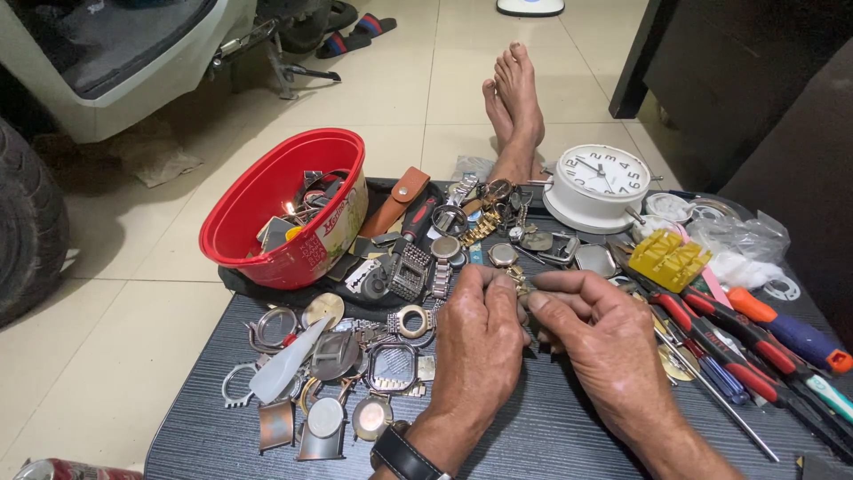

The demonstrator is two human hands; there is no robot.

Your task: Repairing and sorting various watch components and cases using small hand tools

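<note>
At frame centre, left hand (478, 331) and right hand (597, 342) pinch a small watch part (524, 291) together above the bench (533, 436).

Dark ribbed board (551, 436) on a tiled floor (115, 356), cluttered. Red oval bowl (267, 200) at upper left, holding metal scraps. Brown leather case (397, 200) just right of it. White round alarm clock (597, 187) at upper right, face up. Yellow plastic block (668, 258) below the clock, clear plastic bags (742, 242) beside it. Red-handled pliers (729, 342) and orange/blue screwdrivers (791, 331) along the right edge. Empty watch cases and bezels (391, 366) spread lower left, a white plastic piece (286, 363) lying across them. Watch bands (442, 258) mid-board. Bare feet (515, 102) beyond the board. Sandals (355, 34) and a tyre (31, 222) further out.
</note>
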